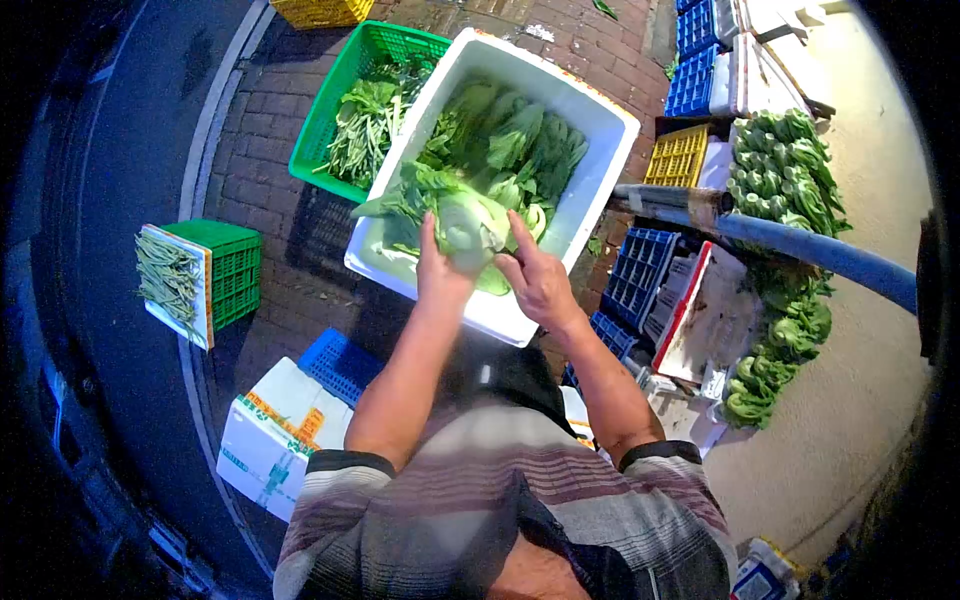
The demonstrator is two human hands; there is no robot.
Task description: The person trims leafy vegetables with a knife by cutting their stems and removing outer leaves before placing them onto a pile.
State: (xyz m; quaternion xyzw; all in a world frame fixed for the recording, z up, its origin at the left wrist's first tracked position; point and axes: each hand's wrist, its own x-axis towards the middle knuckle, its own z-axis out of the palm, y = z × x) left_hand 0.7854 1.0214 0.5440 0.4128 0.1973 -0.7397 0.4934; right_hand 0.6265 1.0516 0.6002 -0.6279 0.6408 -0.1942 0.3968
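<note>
A head of leafy greens with a pale, thick base is between my hands, above the near end of a white foam box. My left hand grips it from the left, thumb lying along its side. On the right, my right hand closes at the pale base, its forefinger pointing up along the stalks; the palm side is hidden. More dark leafy greens lie inside the foam box, beyond the held head.
A green crate of long beans and leaves stands left of the foam box. Farther left, beans lie on a foam lid. At right are a blue-grey pole, blue crates and piled greens. A taped foam box sits lower left.
</note>
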